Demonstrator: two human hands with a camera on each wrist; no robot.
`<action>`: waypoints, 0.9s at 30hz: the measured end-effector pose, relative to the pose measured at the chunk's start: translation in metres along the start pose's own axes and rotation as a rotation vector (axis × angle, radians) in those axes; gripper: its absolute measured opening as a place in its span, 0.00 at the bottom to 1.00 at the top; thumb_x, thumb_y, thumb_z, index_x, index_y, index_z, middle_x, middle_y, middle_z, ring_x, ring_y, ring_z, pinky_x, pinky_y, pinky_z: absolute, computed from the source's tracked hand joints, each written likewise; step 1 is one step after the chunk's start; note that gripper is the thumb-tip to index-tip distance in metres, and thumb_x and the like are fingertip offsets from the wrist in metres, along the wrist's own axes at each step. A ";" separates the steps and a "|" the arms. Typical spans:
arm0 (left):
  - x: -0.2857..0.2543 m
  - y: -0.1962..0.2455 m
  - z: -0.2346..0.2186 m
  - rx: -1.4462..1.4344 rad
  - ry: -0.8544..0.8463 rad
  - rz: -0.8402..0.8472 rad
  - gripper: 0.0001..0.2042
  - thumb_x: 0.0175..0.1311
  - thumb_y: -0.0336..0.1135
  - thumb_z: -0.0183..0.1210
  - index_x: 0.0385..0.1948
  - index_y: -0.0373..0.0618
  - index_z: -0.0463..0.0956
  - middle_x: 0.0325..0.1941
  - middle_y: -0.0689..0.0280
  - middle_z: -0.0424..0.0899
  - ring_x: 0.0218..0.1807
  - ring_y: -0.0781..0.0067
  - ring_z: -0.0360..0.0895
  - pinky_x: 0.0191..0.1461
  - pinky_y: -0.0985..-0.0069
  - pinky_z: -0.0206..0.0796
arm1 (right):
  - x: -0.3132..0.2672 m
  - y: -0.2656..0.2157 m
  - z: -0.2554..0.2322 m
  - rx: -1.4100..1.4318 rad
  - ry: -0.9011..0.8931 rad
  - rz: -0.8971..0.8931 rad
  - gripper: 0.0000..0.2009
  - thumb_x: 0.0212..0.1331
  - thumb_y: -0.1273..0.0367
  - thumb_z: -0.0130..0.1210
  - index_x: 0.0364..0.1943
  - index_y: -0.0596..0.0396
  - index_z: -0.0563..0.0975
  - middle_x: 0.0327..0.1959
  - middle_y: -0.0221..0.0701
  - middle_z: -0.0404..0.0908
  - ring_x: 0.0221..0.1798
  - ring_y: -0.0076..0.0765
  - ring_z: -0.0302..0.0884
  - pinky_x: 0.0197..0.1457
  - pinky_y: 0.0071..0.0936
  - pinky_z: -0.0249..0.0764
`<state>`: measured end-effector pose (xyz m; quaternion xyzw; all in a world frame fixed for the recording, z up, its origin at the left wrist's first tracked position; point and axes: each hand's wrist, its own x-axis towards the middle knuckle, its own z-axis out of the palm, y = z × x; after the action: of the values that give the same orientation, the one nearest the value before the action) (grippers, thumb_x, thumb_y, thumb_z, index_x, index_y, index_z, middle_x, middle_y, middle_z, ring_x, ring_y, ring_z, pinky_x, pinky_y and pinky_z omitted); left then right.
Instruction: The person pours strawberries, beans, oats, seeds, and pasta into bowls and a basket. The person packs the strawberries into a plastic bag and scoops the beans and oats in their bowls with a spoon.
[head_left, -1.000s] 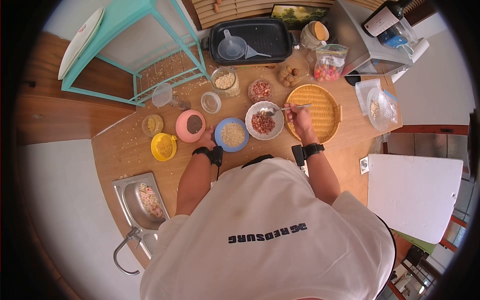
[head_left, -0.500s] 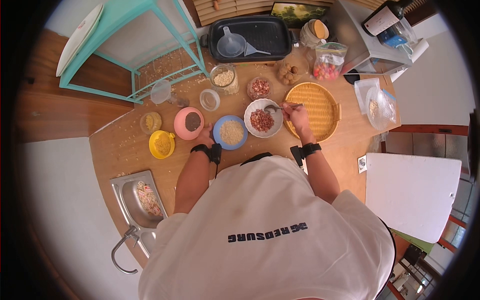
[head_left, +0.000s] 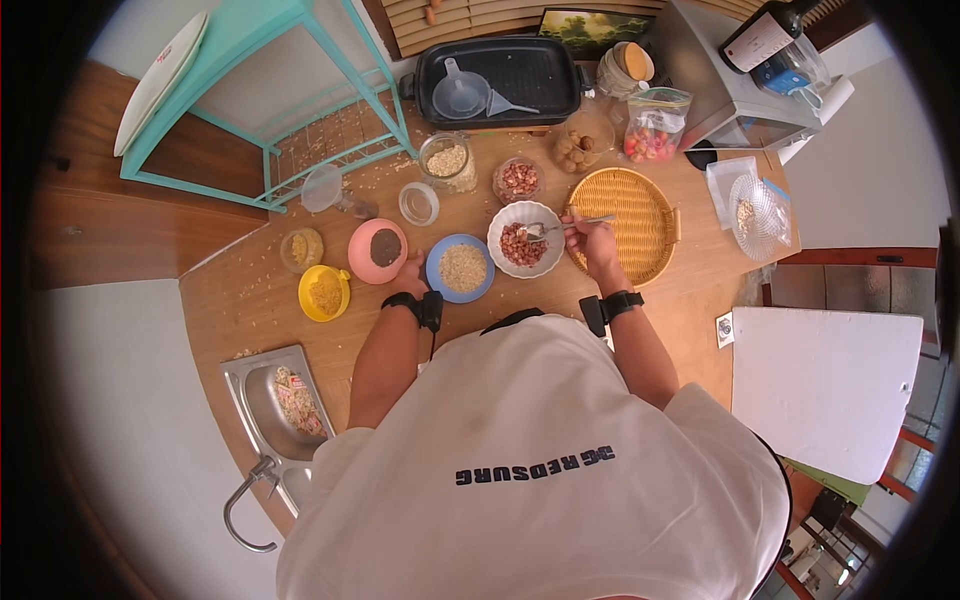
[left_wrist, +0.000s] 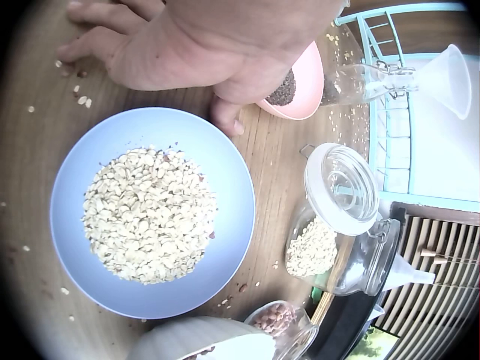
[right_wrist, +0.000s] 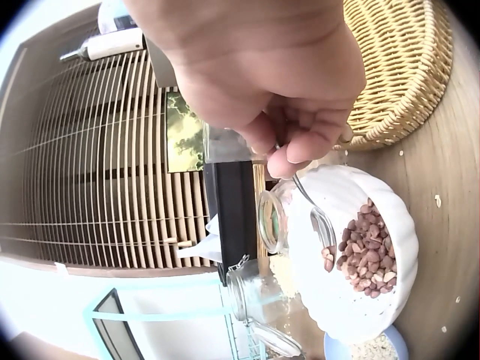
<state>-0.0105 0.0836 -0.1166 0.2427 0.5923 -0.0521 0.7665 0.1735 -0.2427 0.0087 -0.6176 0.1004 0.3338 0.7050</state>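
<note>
My right hand (head_left: pixel 594 243) pinches a metal spoon (right_wrist: pixel 315 214) by its handle, between thumb and fingertips. The spoon's bowl dips into a white fluted bowl (head_left: pixel 497 254) and has a few reddish peanuts (right_wrist: pixel 367 255) at its tip. More of these nuts lie heaped in the bowl. My left hand (left_wrist: pixel 202 56) rests on the wooden table with fingers spread and holds nothing. It sits between a blue bowl (left_wrist: pixel 67 217) of oat flakes (left_wrist: pixel 150 214) and a pink bowl (head_left: pixel 366 262) with dark seeds.
Right of the white bowl lies a wicker tray (head_left: pixel 640 225). Behind stand a glass jar of oats (head_left: pixel 448 165), a container of peanuts (head_left: pixel 518 180) and a black griddle pan (head_left: pixel 540 80). A yellow bowl (head_left: pixel 335 310) is at the left, near the sink (head_left: pixel 272 400).
The spoon has shifted and tilted slightly over the white bowl, its handle turning in my right fingers. My left hand stays where it was on the table.
</note>
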 end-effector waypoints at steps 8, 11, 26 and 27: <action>-0.076 0.011 0.041 0.061 0.277 0.007 0.22 0.64 0.46 0.59 0.57 0.50 0.67 0.50 0.61 0.77 0.47 0.58 0.75 0.45 0.46 0.70 | 0.011 -0.010 0.004 0.133 -0.045 -0.023 0.13 0.67 0.65 0.48 0.39 0.62 0.79 0.25 0.27 0.78 0.25 0.21 0.73 0.28 0.17 0.68; -0.050 0.010 0.026 0.000 0.117 -0.065 0.22 0.64 0.45 0.59 0.57 0.51 0.66 0.51 0.60 0.77 0.48 0.56 0.74 0.45 0.46 0.70 | 0.015 -0.025 0.016 0.209 -0.049 -0.095 0.12 0.67 0.65 0.49 0.39 0.62 0.78 0.26 0.28 0.79 0.25 0.21 0.73 0.28 0.17 0.69; 0.030 -0.003 -0.016 -0.063 -0.116 -0.052 0.22 0.67 0.51 0.53 0.59 0.54 0.67 0.71 0.56 0.59 0.66 0.48 0.57 0.53 0.34 0.57 | 0.005 -0.001 0.013 -0.410 -0.075 -0.182 0.11 0.65 0.67 0.53 0.41 0.63 0.80 0.24 0.28 0.78 0.23 0.20 0.73 0.27 0.19 0.69; -0.013 0.001 0.004 -0.005 0.005 -0.019 0.23 0.65 0.49 0.56 0.58 0.50 0.67 0.61 0.58 0.68 0.56 0.53 0.66 0.49 0.41 0.63 | 0.005 0.000 0.014 -0.378 -0.089 -0.144 0.11 0.64 0.67 0.53 0.40 0.62 0.80 0.23 0.28 0.78 0.23 0.21 0.74 0.26 0.19 0.70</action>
<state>-0.0099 0.0800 -0.1036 0.2351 0.5965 -0.0574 0.7653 0.1731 -0.2280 0.0087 -0.7291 -0.0395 0.3225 0.6024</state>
